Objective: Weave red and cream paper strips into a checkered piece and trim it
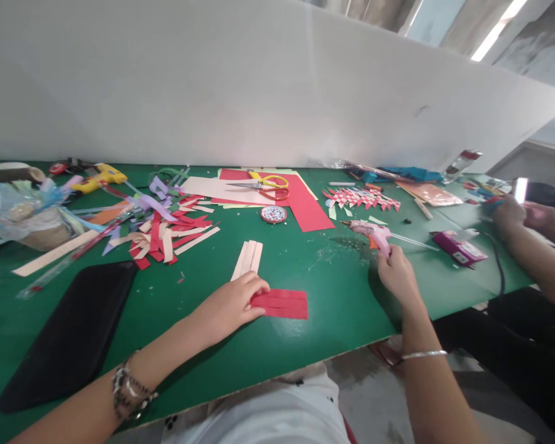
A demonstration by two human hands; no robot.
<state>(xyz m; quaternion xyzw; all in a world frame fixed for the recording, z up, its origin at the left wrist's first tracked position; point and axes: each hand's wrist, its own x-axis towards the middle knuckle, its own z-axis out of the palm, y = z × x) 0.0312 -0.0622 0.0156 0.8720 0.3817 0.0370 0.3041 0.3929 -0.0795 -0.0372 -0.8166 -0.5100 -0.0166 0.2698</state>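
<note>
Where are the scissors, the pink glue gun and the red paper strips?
scissors (269, 183), head view, on the yellow handles.
pink glue gun (372, 232), head view, on its body above the right hand's grip.
red paper strips (282, 303), head view, on the middle, beside the left hand's fingers.

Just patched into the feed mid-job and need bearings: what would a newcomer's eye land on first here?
First, the left hand pressing on a set of red paper strips near the front edge of the green table. To the right, the right hand grips a pink glue gun. Behind, a messy heap of red and cream paper strips lies at left, and yellow-handled scissors rest on a red paper sheet.
</note>
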